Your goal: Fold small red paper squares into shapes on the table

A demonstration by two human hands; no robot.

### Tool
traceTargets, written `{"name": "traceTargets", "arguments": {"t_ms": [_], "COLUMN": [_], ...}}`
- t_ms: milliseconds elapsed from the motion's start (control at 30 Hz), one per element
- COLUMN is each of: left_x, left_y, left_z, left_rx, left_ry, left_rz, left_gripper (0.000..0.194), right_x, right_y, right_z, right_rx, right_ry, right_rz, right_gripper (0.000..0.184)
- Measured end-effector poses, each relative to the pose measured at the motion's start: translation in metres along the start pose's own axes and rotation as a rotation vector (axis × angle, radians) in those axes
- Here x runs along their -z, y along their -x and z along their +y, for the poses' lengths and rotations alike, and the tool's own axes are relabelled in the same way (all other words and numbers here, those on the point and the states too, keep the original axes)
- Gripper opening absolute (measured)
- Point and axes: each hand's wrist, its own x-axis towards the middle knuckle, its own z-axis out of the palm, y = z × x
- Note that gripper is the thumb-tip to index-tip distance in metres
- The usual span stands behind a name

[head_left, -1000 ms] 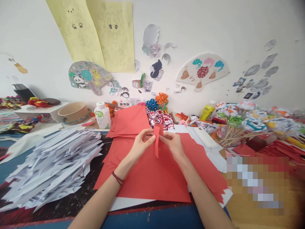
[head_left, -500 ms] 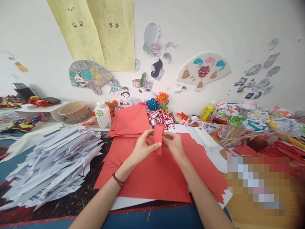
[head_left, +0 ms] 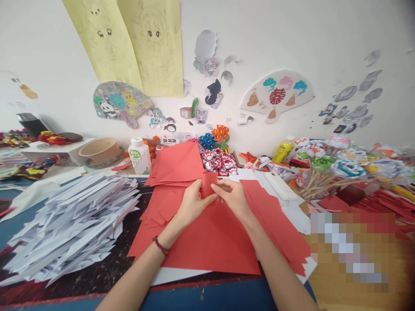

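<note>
A small folded piece of red paper (head_left: 210, 185) is held up between both hands, above a large red sheet (head_left: 207, 246). My left hand (head_left: 194, 201) grips its left side, thumb across the lower front. From the right, my right hand (head_left: 232, 194) pinches it, with the thumb pressed near its right edge. Fingers behind the paper are partly hidden. Behind the hands lies a stack of smaller red sheets (head_left: 177, 162). More red sheets (head_left: 275, 220) spread out to the right, over white paper.
A big heap of folded white paper strips (head_left: 74, 224) covers the left of the table. At the back stand a white bottle (head_left: 140, 156), a wooden ring (head_left: 100, 149), and a yellow bottle (head_left: 283, 150). Paper flowers on sticks (head_left: 346, 166) crowd the right. A blurred patch hides the lower right.
The red piece has turned from a narrow upright strip to a wider face and shifted slightly left. My right thumb has come round onto its front.
</note>
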Motion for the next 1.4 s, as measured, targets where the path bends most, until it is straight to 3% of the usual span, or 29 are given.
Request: {"name": "traceTargets", "arguments": {"t_ms": [100,300,600,1400], "left_x": [0.005,0.014,0.011,0.011], "left_y": [-0.002,-0.007,-0.007,-0.005], "left_z": [0.003,-0.001,-0.009,0.001], "left_rx": [0.022,0.108,0.111,0.134], "left_ry": [0.057,0.249,0.29,0.364], "left_rz": [-0.084,-0.016,0.021,0.035], "left_gripper": [0.032,0.029,0.029,0.024], "right_x": [0.002,0.004,0.005,0.006], "right_y": [0.0,0.0,0.001,0.001], "right_z": [0.002,0.001,-0.001,-0.002], "right_rx": [0.001,-0.01,-0.005,0.012], "right_ry": [0.011,0.036,0.052,0.031], "right_rz": [0.02,-0.006,-0.032,-0.058], "right_gripper": [0.028,0.031,0.031,0.034]}}
